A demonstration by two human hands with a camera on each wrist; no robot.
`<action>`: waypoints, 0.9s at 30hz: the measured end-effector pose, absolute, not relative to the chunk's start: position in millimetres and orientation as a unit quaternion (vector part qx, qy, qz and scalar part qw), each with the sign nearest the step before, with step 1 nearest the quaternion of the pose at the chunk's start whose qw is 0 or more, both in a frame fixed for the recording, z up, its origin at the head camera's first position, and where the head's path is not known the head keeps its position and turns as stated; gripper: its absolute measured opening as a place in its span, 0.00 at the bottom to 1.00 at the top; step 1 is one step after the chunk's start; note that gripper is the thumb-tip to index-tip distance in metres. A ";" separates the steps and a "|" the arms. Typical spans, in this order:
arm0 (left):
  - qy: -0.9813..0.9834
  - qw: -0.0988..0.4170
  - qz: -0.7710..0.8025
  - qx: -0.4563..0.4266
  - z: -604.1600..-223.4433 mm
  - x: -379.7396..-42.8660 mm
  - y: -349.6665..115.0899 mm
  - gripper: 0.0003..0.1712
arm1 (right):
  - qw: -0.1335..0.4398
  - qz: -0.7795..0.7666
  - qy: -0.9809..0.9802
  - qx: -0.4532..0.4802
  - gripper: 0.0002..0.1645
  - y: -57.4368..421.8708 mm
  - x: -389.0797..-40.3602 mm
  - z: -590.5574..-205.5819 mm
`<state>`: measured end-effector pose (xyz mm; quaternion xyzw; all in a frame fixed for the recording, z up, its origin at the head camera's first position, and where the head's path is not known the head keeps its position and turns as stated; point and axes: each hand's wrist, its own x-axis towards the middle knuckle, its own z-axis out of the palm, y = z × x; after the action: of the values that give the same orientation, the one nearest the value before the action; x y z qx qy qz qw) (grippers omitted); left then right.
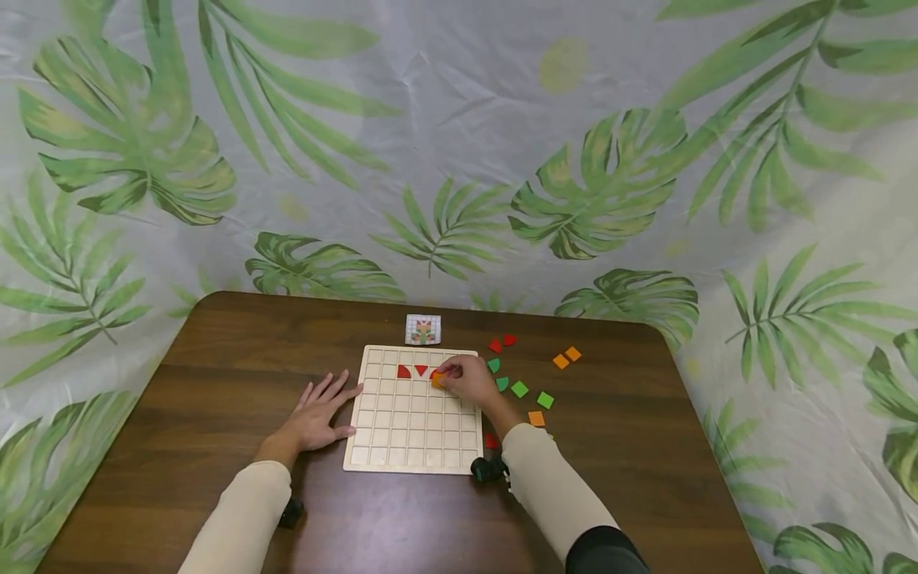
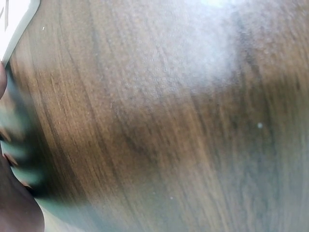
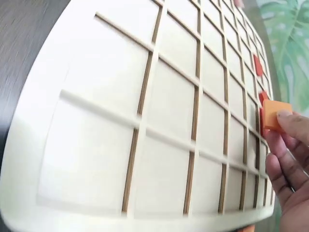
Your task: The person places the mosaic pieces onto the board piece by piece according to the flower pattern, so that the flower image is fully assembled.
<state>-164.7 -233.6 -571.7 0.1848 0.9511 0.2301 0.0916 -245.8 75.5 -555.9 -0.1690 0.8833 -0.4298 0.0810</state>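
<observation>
A pale gridded board (image 1: 398, 438) lies on the table. In one of its upper rows sit a red quarter-round tile (image 1: 404, 371) and a red triangle tile (image 1: 421, 371). Another red tile there is mostly hidden behind my right hand (image 1: 469, 381). Between thumb and fingers, this hand pinches an orange square tile (image 3: 275, 113), held over the board near the red pieces. My left hand (image 1: 317, 418) rests with fingers spread at the board's left side, thumb and index fingertip against its edge. Only slivers of that hand show in the left wrist view.
Behind the board lies a small printed pattern card (image 1: 423, 329). Loose tiles are scattered to the right: red (image 1: 509, 340), dark green (image 1: 502, 383), light green (image 1: 545, 400) and orange (image 1: 573, 354). A red tile (image 1: 491, 441) lies by the board's right edge, near my right forearm.
</observation>
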 end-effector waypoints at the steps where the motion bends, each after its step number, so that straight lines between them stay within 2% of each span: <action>1: 0.951 0.092 0.229 0.185 -571.3 -164.3 -233.4 0.42 | 0.078 -0.431 0.882 -0.173 0.04 72.4 -245.9 -556.6; 15: 0.946 0.082 0.247 0.194 -570.4 -162.4 -230.9 0.42 | 0.104 -0.430 0.882 -0.164 0.04 48.5 -246.4 -563.6; 27: 0.951 0.088 0.236 0.182 -570.2 -161.5 -232.5 0.42 | 0.093 -0.396 0.896 -0.176 0.04 43.8 -246.4 -563.8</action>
<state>-161.5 -232.5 -570.2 0.1824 0.9505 0.2357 0.0877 -246.4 43.8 -563.8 -0.1763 0.8962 -0.3963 0.0930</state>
